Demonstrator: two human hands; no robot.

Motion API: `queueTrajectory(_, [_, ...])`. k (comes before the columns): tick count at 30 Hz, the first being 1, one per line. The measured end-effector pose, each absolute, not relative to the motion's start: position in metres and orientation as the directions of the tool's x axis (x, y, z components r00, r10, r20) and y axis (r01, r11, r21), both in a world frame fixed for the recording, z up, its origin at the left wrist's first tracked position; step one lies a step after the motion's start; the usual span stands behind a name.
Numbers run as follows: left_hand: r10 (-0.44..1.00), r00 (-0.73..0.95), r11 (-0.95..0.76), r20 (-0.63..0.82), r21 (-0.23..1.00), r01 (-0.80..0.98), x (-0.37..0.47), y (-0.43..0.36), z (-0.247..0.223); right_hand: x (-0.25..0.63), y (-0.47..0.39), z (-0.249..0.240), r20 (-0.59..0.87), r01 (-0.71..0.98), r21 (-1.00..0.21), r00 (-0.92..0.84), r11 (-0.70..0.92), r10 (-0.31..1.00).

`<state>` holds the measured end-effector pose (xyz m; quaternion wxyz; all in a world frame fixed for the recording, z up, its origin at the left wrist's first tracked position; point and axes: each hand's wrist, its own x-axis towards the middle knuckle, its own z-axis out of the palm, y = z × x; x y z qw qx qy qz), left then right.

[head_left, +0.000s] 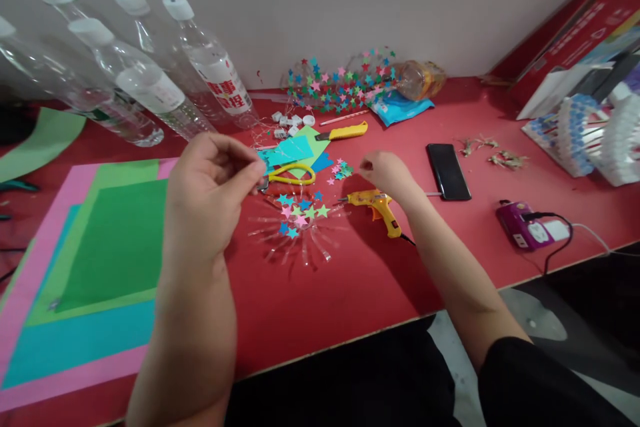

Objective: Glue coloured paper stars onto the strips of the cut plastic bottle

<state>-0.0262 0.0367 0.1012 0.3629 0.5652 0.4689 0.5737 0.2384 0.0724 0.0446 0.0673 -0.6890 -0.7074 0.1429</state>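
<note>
My left hand (pixel 215 187) is raised over the table with thumb and forefinger pinched; what they hold, if anything, is too small to make out. My right hand (pixel 387 172) has its fingers curled together beside a small pile of paper stars (pixel 343 170), above the yellow glue gun (pixel 375 207). Between my hands lies a cut clear plastic piece (pixel 320 250) with strips spread outward and several coloured stars (pixel 301 219) at its centre. Yellow-handled scissors (pixel 295 175) lie behind it, partly hidden by my left fingertips.
Several clear bottles (pixel 220 73) stand at the back left, behind coloured paper sheets (pixel 115 247). A yellow cutter (pixel 347 131) and a star-covered clear piece (pixel 340 83) lie further back. To the right are a phone (pixel 449 172) and a purple power adapter (pixel 525 225).
</note>
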Motion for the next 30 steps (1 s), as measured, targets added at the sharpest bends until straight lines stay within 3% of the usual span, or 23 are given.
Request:
queueTrajectory(4, [0.955,-0.034,-0.295,0.296,0.955,0.025,-0.009,0.036,0.114,0.23,0.091,0.026,-0.116,0.967,-0.25,-0.078,0.047,0.99])
queueTrajectory(9, [0.967,0.122,-0.236,0.224,0.966,0.103,-0.016,0.037,0.113,0.228,0.099,0.01,-0.111,0.967,-0.241,-0.11,0.081,0.988])
queueTrajectory(15, [0.974,0.119,-0.208,0.193,0.969,0.132,-0.023,0.037,0.12,0.227,0.106,0.006,-0.131,0.948,-0.316,-0.073,0.029,0.989])
queueTrajectory(22, [0.971,0.175,-0.196,0.162,0.96,0.201,-0.02,0.035,0.115,0.238,0.104,0.017,-0.096,0.848,-0.527,0.005,-0.055,0.995])
queueTrajectory(27, [0.961,0.25,-0.187,0.117,0.942,0.278,-0.011,0.034,0.107,0.224,0.076,0.047,0.036,0.714,-0.7,-0.004,0.028,0.999])
queueTrajectory(28, [0.96,0.258,-0.182,0.107,0.94,0.289,-0.008,0.033,0.107,0.218,0.068,0.055,0.058,0.661,-0.747,-0.043,0.072,0.997])
queueTrajectory(30, [0.96,0.265,-0.169,0.086,0.937,0.307,-0.002,0.031,0.107,0.204,0.051,0.072,0.142,0.358,-0.911,-0.195,0.206,0.97])
